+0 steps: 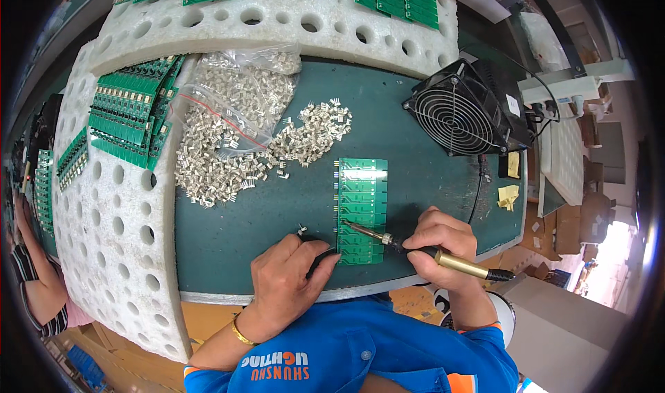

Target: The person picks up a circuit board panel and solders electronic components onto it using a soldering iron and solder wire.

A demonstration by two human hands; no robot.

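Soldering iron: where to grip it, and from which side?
Grip the handle, coming from the person's right. The soldering iron slants across the green board, its bare metal tip pointing left and the thicker, round, brass-coloured handle extending right. The right hand holds it from that side. I'd avoid the metal front, likely hot.

Light's pretty bright and even over the tabletop (228,251), with a glare patch on the green circuit board panel (362,199) and shiny highlights on the plastic bag (242,91). The bright patch (616,261) at far right is totally blown out. Fisheye bows the foam sheet (125,246), and corners go black.
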